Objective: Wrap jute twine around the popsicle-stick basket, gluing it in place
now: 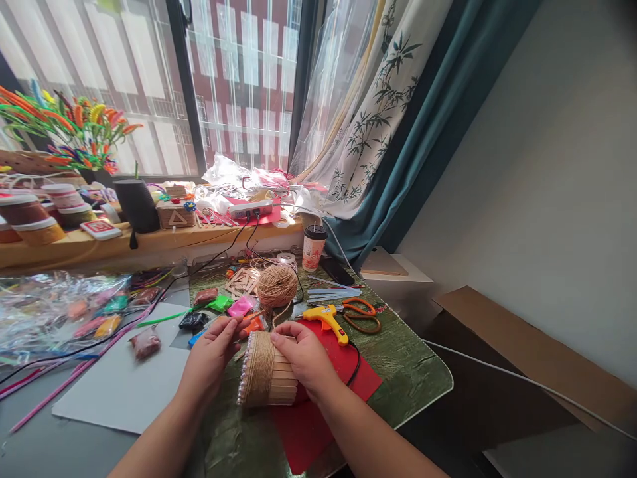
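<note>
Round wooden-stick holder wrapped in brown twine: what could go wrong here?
The holder is tipped on its side in the right grip, so it might slip and lose some of the shiny pearl-like beads along its edge. The thin black cord lies close to the right wrist and might snag, tugging the yellow plastic glue gun. Its tip might be hot too; I can't tell.

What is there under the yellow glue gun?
A red sheet shows beside the handle of the yellow glue gun and seems to run under it, over the green tabletop. Whatever lies directly beneath is covered.
</note>
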`<state>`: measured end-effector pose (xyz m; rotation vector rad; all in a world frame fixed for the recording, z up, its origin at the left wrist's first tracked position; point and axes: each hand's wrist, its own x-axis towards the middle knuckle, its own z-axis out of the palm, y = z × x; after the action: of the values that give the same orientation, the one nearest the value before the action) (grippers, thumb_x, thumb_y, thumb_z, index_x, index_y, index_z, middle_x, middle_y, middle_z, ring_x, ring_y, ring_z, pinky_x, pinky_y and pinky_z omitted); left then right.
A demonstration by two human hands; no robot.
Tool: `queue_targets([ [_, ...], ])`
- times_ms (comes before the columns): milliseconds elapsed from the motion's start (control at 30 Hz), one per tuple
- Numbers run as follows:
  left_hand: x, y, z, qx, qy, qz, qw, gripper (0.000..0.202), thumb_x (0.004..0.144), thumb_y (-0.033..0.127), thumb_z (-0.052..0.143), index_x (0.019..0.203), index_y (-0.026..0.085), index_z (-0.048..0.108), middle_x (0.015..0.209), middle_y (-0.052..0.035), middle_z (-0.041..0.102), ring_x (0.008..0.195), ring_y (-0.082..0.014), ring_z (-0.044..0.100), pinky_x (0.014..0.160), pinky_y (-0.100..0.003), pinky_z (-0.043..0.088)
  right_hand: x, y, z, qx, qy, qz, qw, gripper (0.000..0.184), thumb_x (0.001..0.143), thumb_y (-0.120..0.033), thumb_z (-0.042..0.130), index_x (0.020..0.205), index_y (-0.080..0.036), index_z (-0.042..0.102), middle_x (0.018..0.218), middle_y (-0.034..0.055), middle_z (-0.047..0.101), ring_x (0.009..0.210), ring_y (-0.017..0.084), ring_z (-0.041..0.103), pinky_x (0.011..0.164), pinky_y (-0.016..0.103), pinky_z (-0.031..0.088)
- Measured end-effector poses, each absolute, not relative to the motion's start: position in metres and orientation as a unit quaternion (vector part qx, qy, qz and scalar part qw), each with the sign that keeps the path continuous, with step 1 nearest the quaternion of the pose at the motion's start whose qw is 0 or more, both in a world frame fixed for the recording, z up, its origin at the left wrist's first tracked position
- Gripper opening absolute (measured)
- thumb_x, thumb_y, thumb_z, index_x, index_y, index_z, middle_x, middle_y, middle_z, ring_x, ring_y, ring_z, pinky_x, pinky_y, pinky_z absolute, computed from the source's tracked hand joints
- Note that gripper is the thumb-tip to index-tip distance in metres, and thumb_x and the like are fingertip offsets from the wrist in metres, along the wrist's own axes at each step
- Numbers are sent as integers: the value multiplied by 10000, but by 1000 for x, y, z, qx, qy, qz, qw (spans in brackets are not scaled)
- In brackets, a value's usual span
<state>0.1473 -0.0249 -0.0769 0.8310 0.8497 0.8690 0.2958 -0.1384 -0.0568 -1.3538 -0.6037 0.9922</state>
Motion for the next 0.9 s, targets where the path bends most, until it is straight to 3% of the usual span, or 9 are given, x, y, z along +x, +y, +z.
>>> queue_targets([
  [167, 149, -25, -74, 353, 370, 393, 764, 234, 864, 298, 769, 1052, 158, 775, 1043, -119, 836, 755, -149, 765, 585, -177, 577, 296, -138, -60, -600, -261, 430, 622, 358, 644, -461, 803, 809, -168, 680, 768, 12, 651, 745, 176, 557, 704, 288, 428],
  [267, 148, -24, -72, 345, 349, 372, 788, 268, 994, 291, 568, 1102, 136, 758, 1118, -158, 815, 802, -169, 778, 611, -214, 609, 296, -138, -60, -600, -262, 429, 622, 362, 646, -466, 803, 815, -170, 680, 766, 9, 653, 743, 177, 562, 711, 291, 429],
  [400, 147, -24, -74, 336, 372, 402, 767, 129, 943, 202, 654, 981, 156, 768, 901, -85, 840, 692, -135, 769, 556, -158, 581, 297, -139, -59, -599, -264, 428, 623, 345, 653, -457, 804, 805, -172, 684, 760, 10, 656, 745, 178, 566, 710, 289, 436],
  [500, 147, -24, -74, 345, 373, 404, 761, 212, 824, 136, 783, 1032, 172, 778, 985, -77, 842, 717, -121, 772, 566, -131, 571, 297, -139, -59, -599, -263, 429, 623, 339, 655, -449, 807, 808, -171, 689, 761, 10, 658, 743, 176, 565, 708, 288, 438],
  [600, 147, -25, -73, 383, 366, 399, 749, 389, 726, 246, 884, 1097, 200, 775, 1101, -74, 827, 820, -149, 776, 658, -173, 597, 296, -139, -59, -594, -261, 432, 627, 341, 652, -449, 811, 806, -171, 689, 760, 11, 659, 741, 175, 564, 701, 286, 438],
  [700, 145, -26, -74, 425, 387, 383, 723, 409, 617, 399, 950, 919, 176, 791, 815, -37, 830, 683, -143, 732, 647, -192, 578, 296, -139, -59, -594, -259, 432, 628, 348, 645, -455, 816, 802, -172, 689, 757, 11, 662, 741, 176, 565, 697, 286, 438],
  [767, 144, -26, -74, 453, 400, 367, 707, 412, 632, 520, 916, 729, 150, 763, 579, -11, 744, 540, -122, 648, 564, -183, 528, 296, -139, -59, -596, -259, 429, 628, 351, 642, -456, 816, 802, -172, 689, 751, 9, 659, 736, 175, 563, 695, 286, 436],
  [833, 143, -27, -74, 496, 406, 332, 692, 524, 701, 669, 798, 621, 159, 713, 476, 8, 659, 469, -115, 572, 497, -190, 474, 296, -138, -59, -599, -259, 426, 626, 344, 645, -452, 815, 800, -172, 687, 737, 5, 652, 722, 171, 556, 684, 284, 429],
  [900, 144, -30, -73, 539, 409, 283, 680, 578, 727, 750, 708, 632, 181, 697, 497, 13, 654, 474, -137, 574, 484, -216, 463, 297, -138, -59, -601, -263, 424, 624, 326, 652, -440, 810, 788, -172, 685, 723, 0, 645, 708, 165, 546, 676, 281, 422],
])
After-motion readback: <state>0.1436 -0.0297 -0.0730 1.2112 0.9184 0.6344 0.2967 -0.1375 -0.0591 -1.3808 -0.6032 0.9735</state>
